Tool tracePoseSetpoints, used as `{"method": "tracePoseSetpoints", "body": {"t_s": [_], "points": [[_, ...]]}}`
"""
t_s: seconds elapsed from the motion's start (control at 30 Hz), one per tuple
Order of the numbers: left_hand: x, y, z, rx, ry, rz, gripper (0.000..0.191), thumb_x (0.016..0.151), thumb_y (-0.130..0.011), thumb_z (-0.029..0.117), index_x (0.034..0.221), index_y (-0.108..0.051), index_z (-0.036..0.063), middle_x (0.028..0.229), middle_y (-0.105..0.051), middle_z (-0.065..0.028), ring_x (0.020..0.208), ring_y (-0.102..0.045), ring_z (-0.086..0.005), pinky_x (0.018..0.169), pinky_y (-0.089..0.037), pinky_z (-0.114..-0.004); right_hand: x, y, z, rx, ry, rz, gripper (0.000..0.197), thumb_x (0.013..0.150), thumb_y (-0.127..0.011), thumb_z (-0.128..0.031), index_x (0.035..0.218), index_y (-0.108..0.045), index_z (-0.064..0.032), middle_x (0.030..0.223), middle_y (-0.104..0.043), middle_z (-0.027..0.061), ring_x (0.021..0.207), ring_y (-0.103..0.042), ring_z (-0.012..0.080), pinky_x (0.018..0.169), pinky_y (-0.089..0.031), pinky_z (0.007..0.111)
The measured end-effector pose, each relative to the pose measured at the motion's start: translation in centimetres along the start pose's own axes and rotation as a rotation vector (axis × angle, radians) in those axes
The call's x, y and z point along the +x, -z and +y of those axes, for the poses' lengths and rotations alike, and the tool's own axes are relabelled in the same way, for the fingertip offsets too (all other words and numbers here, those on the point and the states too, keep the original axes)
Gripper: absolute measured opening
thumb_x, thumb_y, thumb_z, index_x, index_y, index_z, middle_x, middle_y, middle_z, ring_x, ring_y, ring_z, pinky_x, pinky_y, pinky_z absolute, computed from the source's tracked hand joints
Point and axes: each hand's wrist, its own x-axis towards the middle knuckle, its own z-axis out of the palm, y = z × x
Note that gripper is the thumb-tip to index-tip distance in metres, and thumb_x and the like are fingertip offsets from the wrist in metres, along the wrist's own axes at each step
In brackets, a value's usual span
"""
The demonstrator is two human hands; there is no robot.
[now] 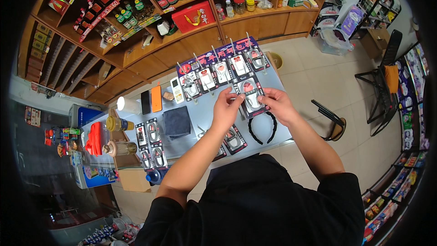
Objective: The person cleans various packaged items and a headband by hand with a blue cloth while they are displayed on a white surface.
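Between my two hands is a packaged charging cable (252,99) on a black card with a clear blister. My left hand (226,111) pinches its left edge, and my right hand (278,104) grips its right edge. Behind it, a purple display board (222,54) with metal hooks lies on the glass counter, bearing several cable and charger packs (222,71). More cable packs (235,139) lie by my left forearm, which partly covers them. A black headband (251,131) rests on the counter below my right hand.
Left on the counter are a dark folded cloth (177,122), an orange phone (156,99), a black phone (145,102), a white remote control (177,90), cable packs (153,131), a lidded cup (119,124) and a jar (123,147). Wooden shelves (170,56) stand behind; a chair (384,82) stands right.
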Motion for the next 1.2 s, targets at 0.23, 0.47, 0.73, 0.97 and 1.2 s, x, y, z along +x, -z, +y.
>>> {"method": "tracePoseSetpoints", "body": {"t_s": [0.23,0.47,0.73,0.97,1.2], "points": [[4.8,-5.1,3.0,-0.328,0.224,-0.214,0.023,0.104,-0.076,0.024,0.115,-0.074,0.0032,0.102,-0.077,-0.0030,0.085,-0.071,-0.0111,0.077,-0.056,-0.029,3.8,4.8,-3.1,-0.130,0.017,0.013,0.048,0.101,-0.077,-0.009,0.146,-0.060,-0.0024,0.106,-0.077,0.0055,0.088,-0.068,0.0085,0.072,-0.051,0.024],[9.2,-9.5,2.4,-0.267,0.294,-0.200,0.022,0.103,-0.078,0.026,0.107,-0.078,0.0052,0.092,-0.077,-0.0004,0.078,-0.067,-0.0091,0.070,-0.053,-0.027,7.7,9.0,-4.0,-0.300,0.042,0.116,0.052,0.096,-0.081,-0.012,0.144,-0.063,-0.0001,0.109,-0.077,0.0095,0.094,-0.070,0.0135,0.077,-0.054,0.029],[12.0,-11.9,1.3,-0.256,0.317,-0.178,0.024,0.102,-0.079,0.028,0.105,-0.079,0.0042,0.090,-0.076,-0.0018,0.074,-0.067,-0.0099,0.067,-0.053,-0.027,9.8,10.7,-4.6,-0.199,0.013,0.130,0.040,0.100,-0.077,-0.009,0.137,-0.067,0.0017,0.111,-0.077,0.0100,0.096,-0.072,0.0152,0.081,-0.058,0.031],[13.2,-12.5,0.9,-0.334,0.388,-0.148,0.026,0.102,-0.079,0.028,0.109,-0.077,0.0021,0.092,-0.076,-0.0028,0.075,-0.069,-0.0122,0.067,-0.055,-0.028,10.9,11.0,-5.5,-0.212,0.004,0.132,0.035,0.100,-0.077,-0.010,0.132,-0.070,0.0017,0.111,-0.077,0.0092,0.097,-0.072,0.0151,0.080,-0.057,0.030],[13.6,-12.7,1.5,-0.383,0.423,-0.152,0.024,0.102,-0.079,0.027,0.105,-0.075,0.0036,0.094,-0.074,-0.0035,0.073,-0.069,-0.0142,0.065,-0.054,-0.030,11.8,12.2,-5.4,-0.182,-0.041,0.134,0.035,0.098,-0.080,-0.015,0.128,-0.072,0.0008,0.108,-0.077,0.0071,0.089,-0.073,0.0146,0.077,-0.057,0.030]]}}
